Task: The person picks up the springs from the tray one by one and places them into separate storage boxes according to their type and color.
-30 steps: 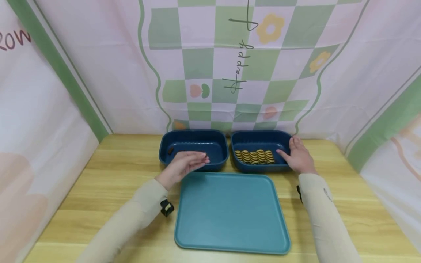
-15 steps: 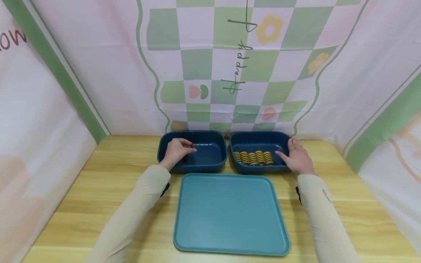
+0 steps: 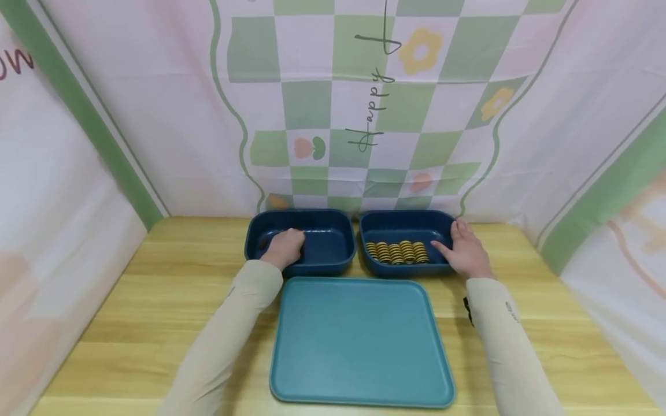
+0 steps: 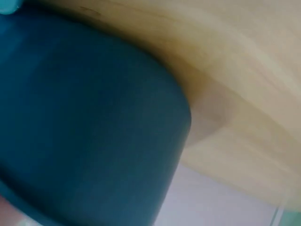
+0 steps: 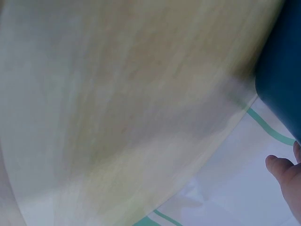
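Note:
My left hand reaches down into the left dark blue bin, its fingers curled and the fingertips hidden under it; I cannot tell whether it holds anything. A small dark brown piece lies by the bin's left wall. My right hand rests on the right end of the second dark blue bin, its fingers straight along the rim and the thumb extended over the inside. In that bin stand several stacks of round yellow-and-dark discs. The left wrist view shows the left bin's outer wall.
A flat teal tray lies in front of both bins on the wooden table. Behind the bins hangs a checkered cloth, and more cloth closes off both sides.
My left hand has moved from over the bin's front edge, with a small dark piece at its fingertips, back and down into the left bin. The right hand stays on its rim.

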`<action>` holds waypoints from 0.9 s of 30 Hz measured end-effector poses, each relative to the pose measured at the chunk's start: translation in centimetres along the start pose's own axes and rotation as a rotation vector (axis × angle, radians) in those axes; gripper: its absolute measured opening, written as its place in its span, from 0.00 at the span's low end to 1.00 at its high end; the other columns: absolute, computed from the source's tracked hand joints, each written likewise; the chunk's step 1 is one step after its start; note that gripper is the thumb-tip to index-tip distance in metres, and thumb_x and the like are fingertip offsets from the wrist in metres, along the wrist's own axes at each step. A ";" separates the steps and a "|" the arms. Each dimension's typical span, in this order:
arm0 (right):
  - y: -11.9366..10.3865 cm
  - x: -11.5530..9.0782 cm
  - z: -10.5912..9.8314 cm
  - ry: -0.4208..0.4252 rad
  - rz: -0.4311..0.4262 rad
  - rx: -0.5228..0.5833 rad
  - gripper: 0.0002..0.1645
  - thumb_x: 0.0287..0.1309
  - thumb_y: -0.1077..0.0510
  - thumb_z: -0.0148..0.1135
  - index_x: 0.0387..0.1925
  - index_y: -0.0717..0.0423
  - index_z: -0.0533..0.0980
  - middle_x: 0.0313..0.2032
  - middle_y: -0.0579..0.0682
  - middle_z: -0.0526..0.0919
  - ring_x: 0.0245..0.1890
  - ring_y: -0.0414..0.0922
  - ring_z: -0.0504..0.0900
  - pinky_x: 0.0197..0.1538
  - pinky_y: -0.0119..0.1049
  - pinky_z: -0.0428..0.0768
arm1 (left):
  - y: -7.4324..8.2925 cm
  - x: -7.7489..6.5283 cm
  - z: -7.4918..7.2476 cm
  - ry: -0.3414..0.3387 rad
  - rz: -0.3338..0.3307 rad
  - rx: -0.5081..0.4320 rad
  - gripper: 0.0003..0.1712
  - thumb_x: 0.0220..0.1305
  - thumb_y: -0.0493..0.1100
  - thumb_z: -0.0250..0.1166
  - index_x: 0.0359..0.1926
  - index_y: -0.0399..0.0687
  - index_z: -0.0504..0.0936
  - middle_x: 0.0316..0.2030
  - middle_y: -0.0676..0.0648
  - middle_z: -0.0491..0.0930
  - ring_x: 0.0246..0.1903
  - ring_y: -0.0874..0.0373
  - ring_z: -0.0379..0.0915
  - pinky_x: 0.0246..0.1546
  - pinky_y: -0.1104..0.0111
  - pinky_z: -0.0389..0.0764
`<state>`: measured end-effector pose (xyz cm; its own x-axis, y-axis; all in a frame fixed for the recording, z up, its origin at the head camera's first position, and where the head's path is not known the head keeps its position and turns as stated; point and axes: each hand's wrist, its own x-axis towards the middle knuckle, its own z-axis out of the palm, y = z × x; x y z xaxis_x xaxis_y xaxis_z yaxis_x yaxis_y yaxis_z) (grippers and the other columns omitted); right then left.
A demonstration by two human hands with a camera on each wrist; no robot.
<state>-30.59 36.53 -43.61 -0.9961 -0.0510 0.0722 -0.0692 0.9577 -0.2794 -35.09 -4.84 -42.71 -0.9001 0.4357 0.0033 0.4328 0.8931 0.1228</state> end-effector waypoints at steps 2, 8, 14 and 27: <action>-0.2 0.2 0.2 -0.001 -0.012 -0.001 0.58 0.66 0.29 0.36 0.69 0.77 0.40 0.70 0.74 0.39 0.70 0.67 0.37 0.67 0.59 0.43 | -0.4 0.0 0.2 -0.014 -0.018 0.009 0.07 0.60 0.29 0.61 0.28 0.41 0.82 0.34 0.41 0.82 0.33 0.48 0.79 0.33 0.58 0.80; -0.8 0.9 0.7 -0.003 -0.029 0.010 0.58 0.66 0.29 0.37 0.69 0.77 0.41 0.70 0.73 0.39 0.70 0.66 0.37 0.67 0.59 0.43 | -1.2 -0.2 0.4 -0.050 -0.037 0.023 0.06 0.61 0.30 0.60 0.31 0.40 0.82 0.37 0.41 0.82 0.36 0.47 0.79 0.36 0.57 0.80; -1.1 2.0 0.8 -0.009 -0.052 -0.010 0.56 0.66 0.30 0.38 0.69 0.75 0.42 0.70 0.73 0.39 0.70 0.67 0.39 0.67 0.60 0.44 | -1.4 -0.5 -0.1 -0.064 -0.041 0.048 0.13 0.59 0.40 0.68 0.43 0.39 0.82 0.45 0.39 0.79 0.45 0.45 0.77 0.48 0.54 0.77; 0.3 2.4 0.4 0.012 -0.068 -0.162 0.54 0.65 0.28 0.38 0.72 0.68 0.48 0.68 0.74 0.48 0.68 0.69 0.46 0.59 0.73 0.44 | 1.3 -0.2 -1.8 0.031 0.034 -0.030 0.48 0.59 0.63 0.64 0.71 0.41 0.59 0.69 0.38 0.57 0.68 0.43 0.52 0.64 0.46 0.56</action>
<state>-32.97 36.56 -43.91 -0.9886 -0.1145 0.0977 -0.1256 0.9853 -0.1155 -34.40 -3.94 -40.81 -0.8860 0.4620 0.0391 0.4623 0.8736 0.1518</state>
